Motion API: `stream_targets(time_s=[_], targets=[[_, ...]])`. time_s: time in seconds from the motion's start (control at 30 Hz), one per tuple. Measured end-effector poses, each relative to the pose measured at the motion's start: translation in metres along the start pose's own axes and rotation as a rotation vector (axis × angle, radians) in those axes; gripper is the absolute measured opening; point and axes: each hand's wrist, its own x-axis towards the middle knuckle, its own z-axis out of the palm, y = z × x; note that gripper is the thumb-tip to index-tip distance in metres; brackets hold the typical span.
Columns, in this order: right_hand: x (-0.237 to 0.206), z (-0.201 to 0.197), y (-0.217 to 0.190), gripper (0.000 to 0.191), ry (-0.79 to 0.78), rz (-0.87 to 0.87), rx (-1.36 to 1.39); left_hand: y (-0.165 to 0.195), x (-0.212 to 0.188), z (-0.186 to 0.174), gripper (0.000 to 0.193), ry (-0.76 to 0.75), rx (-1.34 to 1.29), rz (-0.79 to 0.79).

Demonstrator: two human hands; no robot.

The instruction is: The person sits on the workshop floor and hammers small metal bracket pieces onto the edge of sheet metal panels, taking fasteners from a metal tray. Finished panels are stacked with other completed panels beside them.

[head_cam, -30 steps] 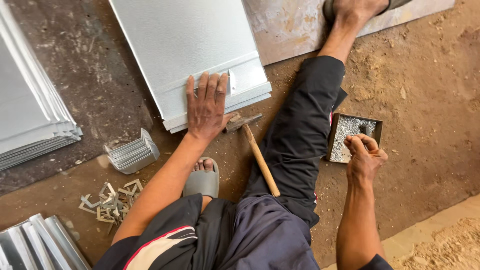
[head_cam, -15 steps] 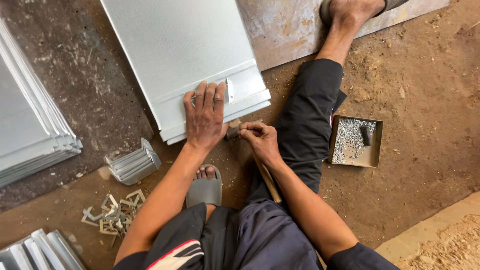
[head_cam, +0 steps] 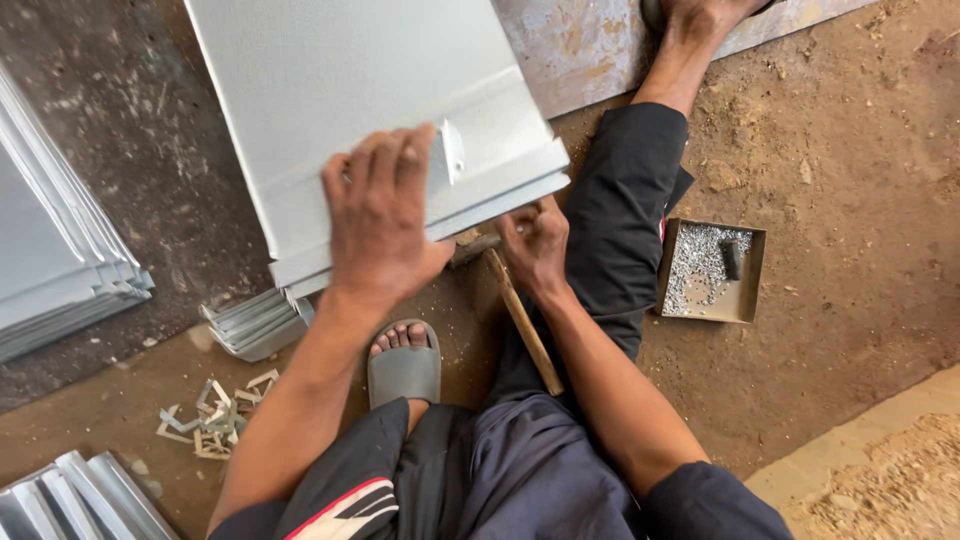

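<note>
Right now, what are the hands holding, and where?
Left hand presses flat on the grey metal sheet near its folded edge. Right hand pinches something tiny at that edge.

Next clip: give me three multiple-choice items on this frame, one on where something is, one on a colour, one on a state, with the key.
1. Where is the small tray of tiny metal pieces?
A. by the outstretched leg, away from the sheets
B. on the metal sheet
C. beside the sandal

2. What colour is the sandal?
A. red
B. grey
C. yellow

3. What is the left hand doing?
A. hanging in the air
B. holding the hammer
C. pressing flat on the metal sheet

Key: 1 A, it sits on the dirt beyond the dark trouser leg. 2 B, its strap is plain grey. 3 C, palm and fingers lie spread on the sheet's edge.
</note>
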Motion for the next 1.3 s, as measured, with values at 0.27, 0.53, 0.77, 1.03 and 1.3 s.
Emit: stream_targets(time_s=[0.27, 0.53, 0.77, 1.03, 1.3], targets=[[-0.084, -0.058, -0.013, 0.031, -0.548, 0.185, -0.451, -0.019, -0.037, 0.09, 0.096, 0.13, 0.15, 0.031], [-0.088, -0.093, -0.077, 0.034, -0.51, 0.407, 0.022, -0.018, -0.04, 0.087, 0.102, 0.103, 0.164, 0.038], [-0.062, -0.049, -0.067, 0.044, -0.211, -0.177, -0.337, -0.021, -0.04, 0.09, 0.087, 0.209, 0.108, 0.053], [-0.05, -0.037, -0.08, 0.035, -0.198, -0.182, -0.326, -0.026, -0.04, 0.095, 0.085, 0.182, 0.078, 0.035], [-0.062, -0.036, -0.087, 0.031, -0.136, -0.212, -0.268, -0.025, -0.041, 0.091, 0.089, 0.186, 0.06, 0.038]])
